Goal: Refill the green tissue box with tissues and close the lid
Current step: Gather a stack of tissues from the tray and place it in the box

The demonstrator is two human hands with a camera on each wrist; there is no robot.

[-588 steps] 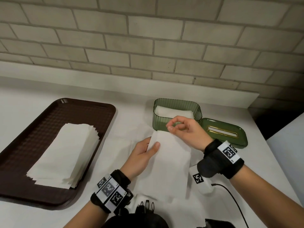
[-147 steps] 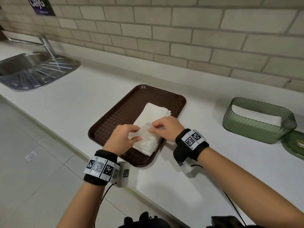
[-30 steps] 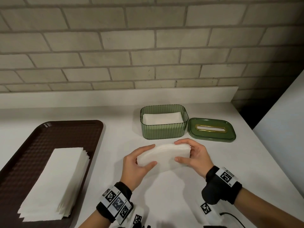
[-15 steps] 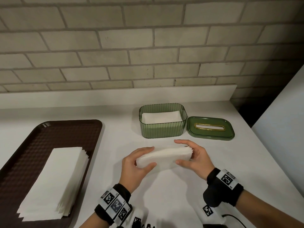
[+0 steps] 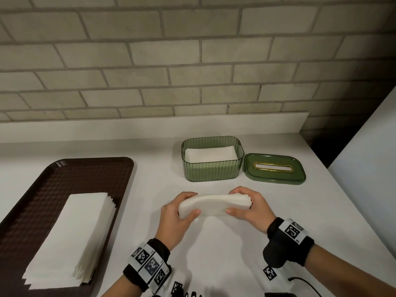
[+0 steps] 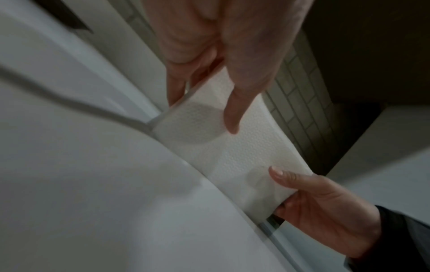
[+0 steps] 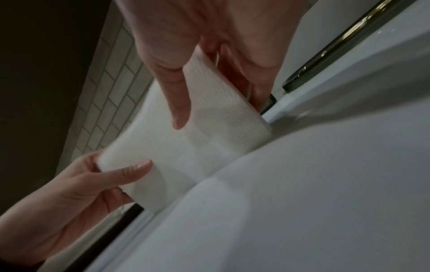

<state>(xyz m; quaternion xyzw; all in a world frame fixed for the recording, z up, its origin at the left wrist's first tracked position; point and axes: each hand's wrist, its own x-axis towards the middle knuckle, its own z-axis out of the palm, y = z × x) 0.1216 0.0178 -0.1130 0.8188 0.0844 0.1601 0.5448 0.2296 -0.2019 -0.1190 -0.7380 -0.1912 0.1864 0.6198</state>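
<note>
A folded stack of white tissues (image 5: 214, 205) hangs just above the counter, held at both ends. My left hand (image 5: 182, 213) grips its left end, thumb on the near face. My right hand (image 5: 246, 205) grips the right end the same way. Both wrist views show the stack (image 6: 232, 156) (image 7: 177, 147) bowed between the thumbs and fingers. Behind the hands stands the green ribbed tissue box (image 5: 212, 168), uncovered, with white tissues inside. Its green lid (image 5: 275, 169) with a gold-rimmed slot lies flat to the box's right.
A brown tray (image 5: 42, 189) at the left carries a taller pile of white tissues (image 5: 70, 239). A brick wall with a white ledge (image 5: 150, 125) runs behind the counter. A white panel (image 5: 368, 168) rises at the right edge.
Both hands have tightened on the tissue stack, lifted it slightly and moved it a little toward the box; it now arches in the middle. Box, lid and tray are as before.
</note>
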